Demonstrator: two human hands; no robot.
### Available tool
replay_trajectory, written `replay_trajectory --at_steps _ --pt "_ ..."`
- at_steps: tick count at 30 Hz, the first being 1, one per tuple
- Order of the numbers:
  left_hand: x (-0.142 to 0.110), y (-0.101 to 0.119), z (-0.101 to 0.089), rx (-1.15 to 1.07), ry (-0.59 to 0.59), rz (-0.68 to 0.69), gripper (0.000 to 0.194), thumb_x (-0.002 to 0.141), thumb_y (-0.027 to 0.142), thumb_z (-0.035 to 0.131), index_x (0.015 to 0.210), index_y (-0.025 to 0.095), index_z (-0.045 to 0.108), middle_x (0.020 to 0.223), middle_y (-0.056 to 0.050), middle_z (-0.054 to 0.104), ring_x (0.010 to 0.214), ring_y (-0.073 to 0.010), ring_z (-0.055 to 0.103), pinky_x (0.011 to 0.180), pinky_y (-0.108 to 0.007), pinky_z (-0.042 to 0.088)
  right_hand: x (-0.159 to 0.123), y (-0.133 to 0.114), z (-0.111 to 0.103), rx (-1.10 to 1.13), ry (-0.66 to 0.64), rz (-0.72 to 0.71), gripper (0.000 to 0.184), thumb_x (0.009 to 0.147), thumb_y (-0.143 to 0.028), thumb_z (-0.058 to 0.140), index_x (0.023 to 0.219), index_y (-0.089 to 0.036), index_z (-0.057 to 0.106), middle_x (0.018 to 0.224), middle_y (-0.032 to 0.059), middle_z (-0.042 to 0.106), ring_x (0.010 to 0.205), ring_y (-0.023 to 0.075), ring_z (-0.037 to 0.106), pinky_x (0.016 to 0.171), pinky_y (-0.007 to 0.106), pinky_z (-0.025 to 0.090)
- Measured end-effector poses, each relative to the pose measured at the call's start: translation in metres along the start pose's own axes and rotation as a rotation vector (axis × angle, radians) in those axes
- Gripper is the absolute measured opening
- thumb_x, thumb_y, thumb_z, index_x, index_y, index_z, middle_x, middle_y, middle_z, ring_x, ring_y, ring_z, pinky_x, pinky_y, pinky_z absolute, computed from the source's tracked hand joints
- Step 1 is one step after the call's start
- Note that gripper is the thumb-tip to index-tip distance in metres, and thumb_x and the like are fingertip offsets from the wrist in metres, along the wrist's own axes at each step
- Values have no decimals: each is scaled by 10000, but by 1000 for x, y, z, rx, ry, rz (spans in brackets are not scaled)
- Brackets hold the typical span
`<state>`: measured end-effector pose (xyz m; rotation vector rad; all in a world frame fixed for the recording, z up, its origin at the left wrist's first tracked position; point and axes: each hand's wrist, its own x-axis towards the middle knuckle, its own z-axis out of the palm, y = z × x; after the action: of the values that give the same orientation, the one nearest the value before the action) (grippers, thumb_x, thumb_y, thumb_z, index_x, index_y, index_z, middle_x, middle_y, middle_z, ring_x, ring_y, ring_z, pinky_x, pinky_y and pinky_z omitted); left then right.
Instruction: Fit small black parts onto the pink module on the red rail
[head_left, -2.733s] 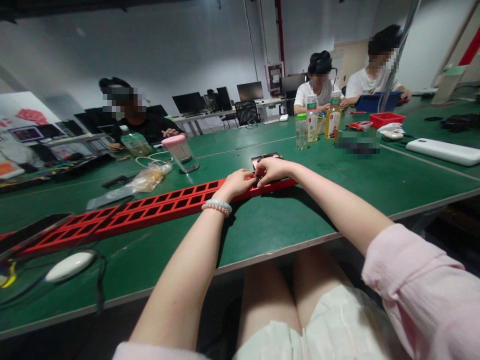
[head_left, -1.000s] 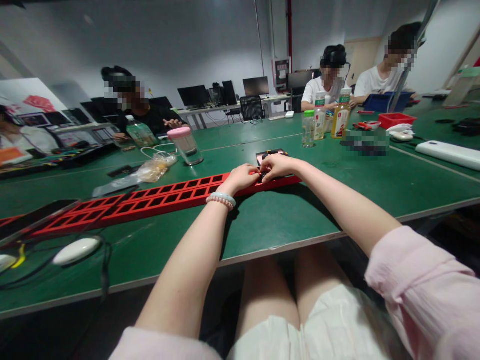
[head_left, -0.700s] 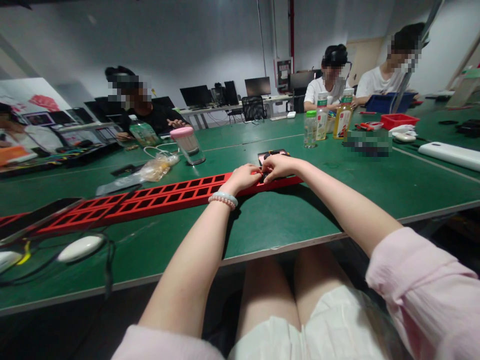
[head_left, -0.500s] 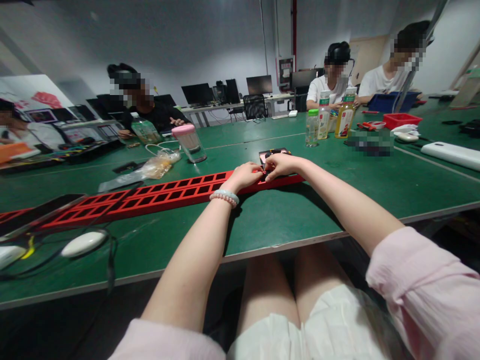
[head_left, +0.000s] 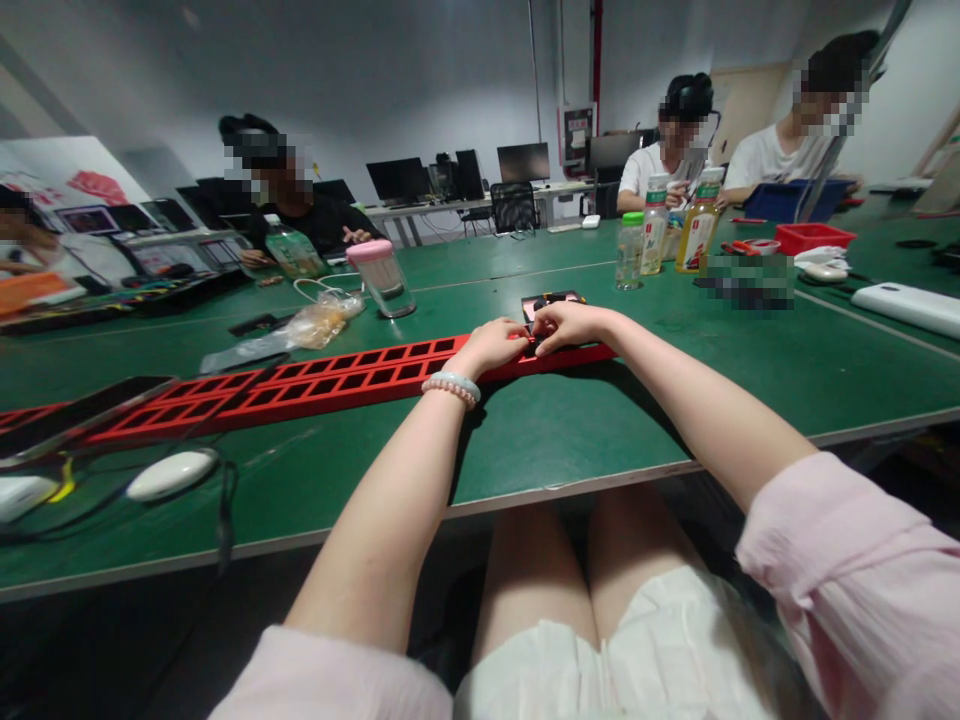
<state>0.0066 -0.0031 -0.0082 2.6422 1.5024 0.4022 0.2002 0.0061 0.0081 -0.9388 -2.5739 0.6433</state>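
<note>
A long red slotted rack (head_left: 360, 377) with rows of dark rectangular openings lies across the green table (head_left: 585, 420). My left hand (head_left: 496, 346), with beaded and pale bracelets at the wrist, rests over the rack's right part, fingers curled together. Close beside it, my right hand (head_left: 568, 326) bends down to the same spot in a pinch. A small dark piece shows between the two sets of fingertips; its kind is too small to make out. Just behind my hands sits a small open box (head_left: 556, 297) with dark and yellow bits, partly covered.
A pink-lidded cup (head_left: 384, 280) and a plastic bag (head_left: 319, 322) stand behind the rack. To the left are a phone (head_left: 82, 418) and a white mouse (head_left: 172, 474) with cables. Several bottles (head_left: 697, 225) and a red tray (head_left: 814, 239) are at right. Co-workers sit opposite.
The view has shifted slightly. My hands stay together over the same part of the rack, with only small finger movement.
</note>
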Motion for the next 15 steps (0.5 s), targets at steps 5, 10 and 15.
replay_trajectory --at_steps 5,10,15 --pt "0 -1 0 -2 2 12 389 791 420 417 988 228 691 1068 -22 658 1012 -216 569 907 -270 421 1 -2 0 0 -6 19 386 620 -361 716 918 -126 646 779 2 593 689 127 506 616 230 328" --pt "-2 2 -3 -12 -14 -10 392 793 408 414 1012 230 687 1093 -18 653 1016 -218 572 905 -270 426 5 0 2 -23 3 22 414 577 -363 740 909 -134 644 808 4 591 704 129 506 605 224 323" --pt "-5 10 -7 -17 -23 -82 384 776 386 449 1016 208 690 1079 -32 667 1003 -230 584 902 -263 432 6 -4 1 -58 -9 38 408 580 -380 731 898 -135 657 772 -1 592 678 130 498 591 230 311"
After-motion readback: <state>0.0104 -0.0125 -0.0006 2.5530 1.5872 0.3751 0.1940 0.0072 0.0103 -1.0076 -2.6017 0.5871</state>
